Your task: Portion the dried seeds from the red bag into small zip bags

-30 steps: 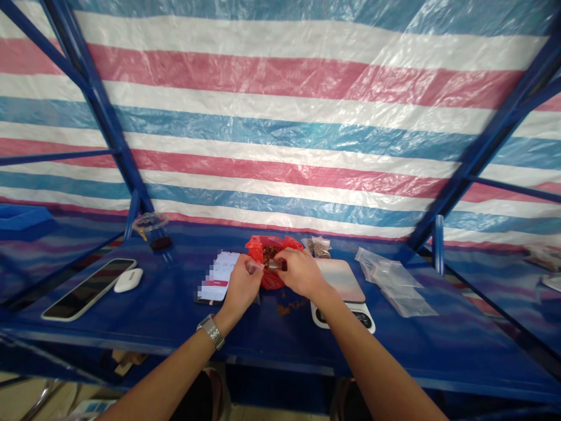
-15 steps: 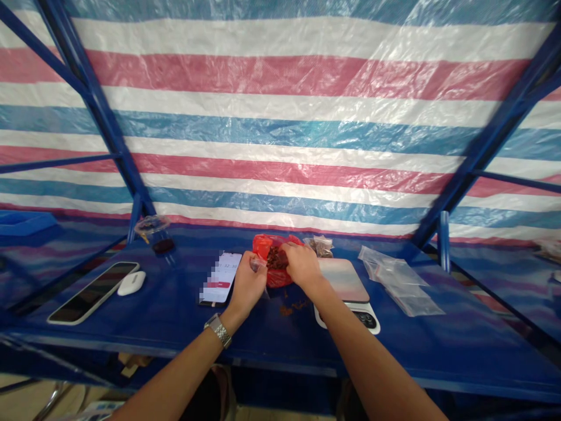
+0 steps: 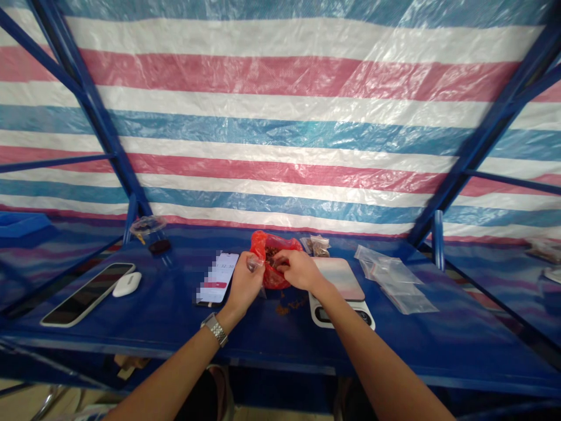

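Note:
A red plastic bag (image 3: 279,281) stands with its mouth open on the blue table, and small brown dried pieces (image 3: 272,252) show inside. My left hand (image 3: 246,279) is closed on a small clear plastic bag (image 3: 253,265) at the red bag's left rim. Over the red bag's mouth, my right hand (image 3: 299,269) has its fingers curled together; what they hold, if anything, is hidden. A few brown crumbs (image 3: 287,308) lie on the table in front. To the right of the red bag is a white kitchen scale (image 3: 344,282), partly under my right forearm.
Flat clear zip bags (image 3: 397,280) lie right of the scale, and small filled bags (image 3: 319,245) behind it. At left are a lit phone (image 3: 219,275), a dark-screened phone (image 3: 90,295), a white earbud case (image 3: 127,285) and a clear cup (image 3: 155,237) with dark contents.
My right hand has shifted slightly, and its fingers now show curled over the red bag's mouth. My left hand keeps its hold on the clear bag. The whole view has shifted slightly.

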Available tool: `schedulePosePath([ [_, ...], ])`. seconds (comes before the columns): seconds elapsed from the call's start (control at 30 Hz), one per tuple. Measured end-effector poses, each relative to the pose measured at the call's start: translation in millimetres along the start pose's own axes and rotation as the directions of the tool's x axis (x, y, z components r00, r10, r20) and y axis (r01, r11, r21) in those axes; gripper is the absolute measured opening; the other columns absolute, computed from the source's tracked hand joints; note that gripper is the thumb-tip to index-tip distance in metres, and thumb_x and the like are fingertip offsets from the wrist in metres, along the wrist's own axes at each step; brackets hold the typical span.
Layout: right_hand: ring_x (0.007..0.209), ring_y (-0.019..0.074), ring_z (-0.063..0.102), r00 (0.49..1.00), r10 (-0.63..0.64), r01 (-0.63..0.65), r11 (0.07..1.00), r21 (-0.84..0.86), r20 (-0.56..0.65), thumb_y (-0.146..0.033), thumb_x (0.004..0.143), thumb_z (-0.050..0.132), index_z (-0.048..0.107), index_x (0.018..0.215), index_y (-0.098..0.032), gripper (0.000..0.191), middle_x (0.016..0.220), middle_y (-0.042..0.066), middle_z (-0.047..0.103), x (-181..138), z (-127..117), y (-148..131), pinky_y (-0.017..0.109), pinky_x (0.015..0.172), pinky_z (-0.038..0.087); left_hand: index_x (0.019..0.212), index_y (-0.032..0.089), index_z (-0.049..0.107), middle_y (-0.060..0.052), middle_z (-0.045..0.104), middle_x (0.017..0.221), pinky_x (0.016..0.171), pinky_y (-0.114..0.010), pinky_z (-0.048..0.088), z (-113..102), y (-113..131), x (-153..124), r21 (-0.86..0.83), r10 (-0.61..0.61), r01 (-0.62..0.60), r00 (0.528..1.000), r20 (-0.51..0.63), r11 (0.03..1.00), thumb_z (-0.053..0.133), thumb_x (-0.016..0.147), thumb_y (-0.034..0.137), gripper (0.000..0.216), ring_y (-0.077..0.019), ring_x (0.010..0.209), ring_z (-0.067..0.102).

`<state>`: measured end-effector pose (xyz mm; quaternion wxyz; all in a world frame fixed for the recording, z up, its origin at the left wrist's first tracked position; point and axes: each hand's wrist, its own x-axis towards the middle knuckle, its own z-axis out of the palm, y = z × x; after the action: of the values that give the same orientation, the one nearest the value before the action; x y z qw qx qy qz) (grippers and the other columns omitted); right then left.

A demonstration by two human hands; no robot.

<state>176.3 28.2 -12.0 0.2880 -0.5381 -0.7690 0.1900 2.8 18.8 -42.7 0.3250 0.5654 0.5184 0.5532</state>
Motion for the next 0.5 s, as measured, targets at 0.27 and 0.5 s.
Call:
schedulePosePath([
  [0.27,0.109,0.0215,0.072,0.987,0.019,0.014,0.978,0.209,-0.157,-0.010,0.086,0.060,0.075,0.104,-0.022,0.026,0.113,0.005,0.079,0.2,-2.8,14.8,0.038,0.105,0.052,0.115,0.022,0.069,-0.007,0.060,0.098,0.098,-0.046,0.043,-7.0,11.7,-7.9,0.269,0.122,-0.097,0.989,-0.081,0.958,0.068,0.083,0.026,0.032,-0.0273,0.099,0.054],
  [0.5,0.117,0.0216,0.068,0.964,-0.145,0.217,0.913,0.345,-0.221,-0.014,0.088,0.061,0.072,0.113,-0.021,0.028,0.120,0.007,0.075,-17.3,-19.0,-9.4,0.041,0.109,0.049,0.134,0.019,0.054,-0.009,0.065,0.106,0.097,-0.042,0.045,-10.1,17.7,-14.8,0.337,0.123,-0.101,0.991,-0.047,0.936,0.066,0.085,0.017,0.050,-0.0272,0.106,0.055],
])
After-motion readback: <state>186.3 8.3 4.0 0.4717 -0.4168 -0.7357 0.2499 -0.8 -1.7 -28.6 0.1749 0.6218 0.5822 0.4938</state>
